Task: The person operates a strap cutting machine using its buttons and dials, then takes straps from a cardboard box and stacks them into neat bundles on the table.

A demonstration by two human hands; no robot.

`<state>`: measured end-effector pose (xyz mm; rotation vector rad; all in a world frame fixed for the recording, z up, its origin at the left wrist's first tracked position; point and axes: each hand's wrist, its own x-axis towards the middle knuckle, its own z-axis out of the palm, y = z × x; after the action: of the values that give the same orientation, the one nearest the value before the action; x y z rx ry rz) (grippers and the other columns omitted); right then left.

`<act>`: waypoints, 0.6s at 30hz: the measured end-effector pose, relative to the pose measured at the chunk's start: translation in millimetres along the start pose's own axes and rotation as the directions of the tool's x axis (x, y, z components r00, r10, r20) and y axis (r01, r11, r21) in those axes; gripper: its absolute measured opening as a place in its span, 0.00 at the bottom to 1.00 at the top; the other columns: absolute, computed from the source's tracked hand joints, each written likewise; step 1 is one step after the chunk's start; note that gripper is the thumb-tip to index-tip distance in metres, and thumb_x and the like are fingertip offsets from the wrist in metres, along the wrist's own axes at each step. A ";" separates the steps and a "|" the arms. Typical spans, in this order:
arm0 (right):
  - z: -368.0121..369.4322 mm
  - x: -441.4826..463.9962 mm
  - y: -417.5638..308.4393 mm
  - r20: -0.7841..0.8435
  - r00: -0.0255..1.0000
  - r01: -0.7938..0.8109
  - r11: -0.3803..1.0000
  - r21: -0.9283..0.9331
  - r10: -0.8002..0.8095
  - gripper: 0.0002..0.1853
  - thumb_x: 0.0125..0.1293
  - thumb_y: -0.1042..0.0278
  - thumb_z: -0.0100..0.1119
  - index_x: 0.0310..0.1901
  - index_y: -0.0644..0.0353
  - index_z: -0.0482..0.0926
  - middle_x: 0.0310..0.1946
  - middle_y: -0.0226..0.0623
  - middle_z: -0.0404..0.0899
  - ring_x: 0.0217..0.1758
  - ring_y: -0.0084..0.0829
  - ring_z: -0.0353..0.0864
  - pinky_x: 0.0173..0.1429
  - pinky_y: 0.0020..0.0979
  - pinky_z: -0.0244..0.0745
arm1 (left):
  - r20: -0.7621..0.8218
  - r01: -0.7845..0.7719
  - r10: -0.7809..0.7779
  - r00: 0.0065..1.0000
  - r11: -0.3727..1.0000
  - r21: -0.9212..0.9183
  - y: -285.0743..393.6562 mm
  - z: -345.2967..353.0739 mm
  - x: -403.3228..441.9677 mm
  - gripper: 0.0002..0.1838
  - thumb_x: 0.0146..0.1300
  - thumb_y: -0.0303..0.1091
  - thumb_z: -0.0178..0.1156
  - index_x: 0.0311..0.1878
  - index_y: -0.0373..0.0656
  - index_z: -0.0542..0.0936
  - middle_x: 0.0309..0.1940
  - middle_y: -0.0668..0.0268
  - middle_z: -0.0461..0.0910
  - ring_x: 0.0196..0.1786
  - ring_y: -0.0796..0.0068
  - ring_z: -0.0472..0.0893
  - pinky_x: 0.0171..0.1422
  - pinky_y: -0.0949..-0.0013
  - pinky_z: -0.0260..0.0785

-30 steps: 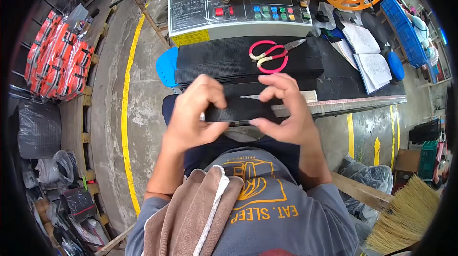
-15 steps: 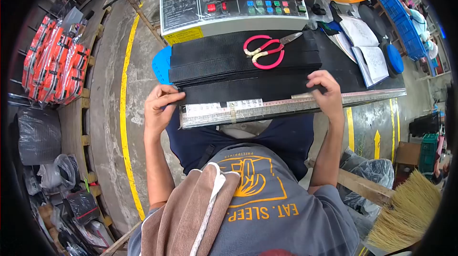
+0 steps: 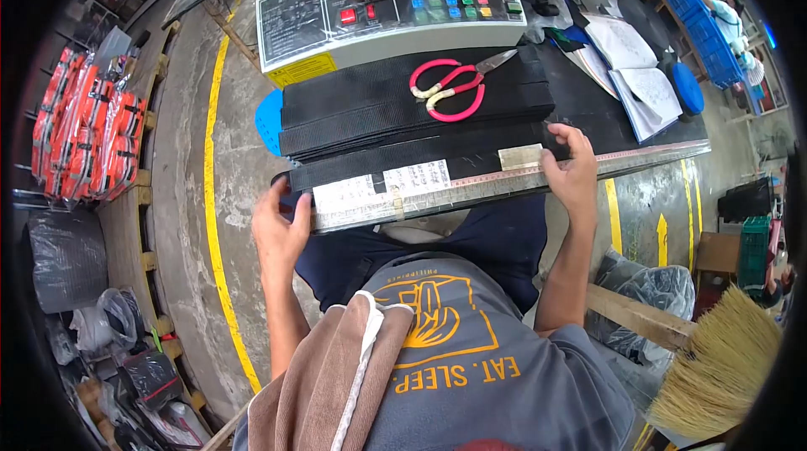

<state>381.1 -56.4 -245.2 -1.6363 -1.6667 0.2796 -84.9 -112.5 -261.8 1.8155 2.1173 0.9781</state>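
Observation:
A black ribbed strip [image 3: 361, 167] lies lengthwise along the front of the worktable, just behind a ruler tape [image 3: 479, 179] fixed to the edge. My left hand [image 3: 282, 222] is at the strip's left end, thumb and fingers apart around the table corner. At the right end, my right hand [image 3: 573, 167] has its thumb near the ruler and its bent index finger beside the strip, with a gap between them. Behind the strip is a stack of similar black strips [image 3: 353, 106]. Pink-handled scissors [image 3: 458, 88] rest on that stack.
A control panel [image 3: 391, 18] with coloured buttons stands behind the stack. An open notebook [image 3: 643, 85] lies at the right beside a blue disc [image 3: 688, 89]. Paper labels [image 3: 521, 157] are stuck along the table front. A straw broom [image 3: 714, 367] is at lower right.
The view has shifted slightly. My left hand has lowered to the table corner and its fingers have spread. My right thumb has come down beside the ruler, and the black strip lies flatter.

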 end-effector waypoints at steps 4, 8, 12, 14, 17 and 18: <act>8.4 1.6 4.8 0.002 0.992 0.126 0.983 -0.131 -0.127 0.16 0.61 0.73 0.69 0.52 0.62 0.86 0.52 0.43 0.87 0.55 0.48 0.83 0.62 0.44 0.78 | 0.110 0.068 -0.071 0.991 0.997 0.024 18.8 1.5 6.2 0.21 0.65 0.38 0.72 0.55 0.32 0.86 0.44 0.49 0.87 0.43 0.51 0.86 0.50 0.56 0.78; 16.4 1.0 7.0 -0.043 0.995 0.085 0.987 -0.139 -0.091 0.15 0.62 0.71 0.71 0.50 0.62 0.87 0.53 0.43 0.87 0.55 0.48 0.84 0.62 0.45 0.78 | 0.030 -0.061 0.059 0.998 0.995 0.080 21.3 5.2 7.7 0.21 0.65 0.37 0.72 0.54 0.31 0.86 0.43 0.48 0.86 0.43 0.48 0.86 0.49 0.54 0.78; 8.3 8.8 -12.3 -0.096 0.985 0.123 0.978 -0.168 -0.141 0.14 0.63 0.72 0.70 0.50 0.63 0.87 0.50 0.44 0.88 0.56 0.48 0.84 0.63 0.45 0.78 | 0.081 0.001 -0.006 0.997 0.998 0.069 28.9 -3.0 7.1 0.22 0.65 0.38 0.72 0.56 0.31 0.86 0.46 0.48 0.86 0.46 0.46 0.86 0.53 0.54 0.79; 2.4 25.1 -29.2 -0.180 0.958 0.207 0.972 -0.113 -0.225 0.12 0.64 0.73 0.71 0.48 0.63 0.87 0.45 0.42 0.88 0.47 0.43 0.86 0.53 0.39 0.81 | 0.082 0.007 -0.014 0.997 0.996 0.086 29.4 -5.2 4.6 0.23 0.65 0.38 0.72 0.57 0.31 0.85 0.48 0.47 0.86 0.49 0.46 0.86 0.55 0.55 0.79; 3.0 62.1 -68.3 -0.292 0.921 0.281 0.959 0.033 -0.259 0.10 0.65 0.72 0.74 0.46 0.62 0.87 0.40 0.38 0.88 0.31 0.32 0.83 0.37 0.30 0.79 | -0.080 -0.078 0.086 0.993 0.993 0.092 25.4 -5.2 3.6 0.23 0.66 0.36 0.72 0.60 0.33 0.85 0.47 0.52 0.85 0.44 0.57 0.84 0.47 0.61 0.76; 6.3 75.2 -84.9 -0.290 0.937 0.232 0.968 0.098 -0.195 0.09 0.65 0.70 0.74 0.46 0.60 0.87 0.38 0.36 0.87 0.30 0.30 0.82 0.37 0.31 0.77 | -0.125 -0.080 0.090 0.988 0.993 0.086 30.2 -8.4 4.0 0.23 0.66 0.35 0.72 0.60 0.34 0.85 0.45 0.54 0.86 0.40 0.62 0.84 0.42 0.63 0.75</act>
<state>322.0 2.5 -168.1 -1.3158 -1.5584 0.0445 -65.9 -110.7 -236.6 1.9455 2.2003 1.0710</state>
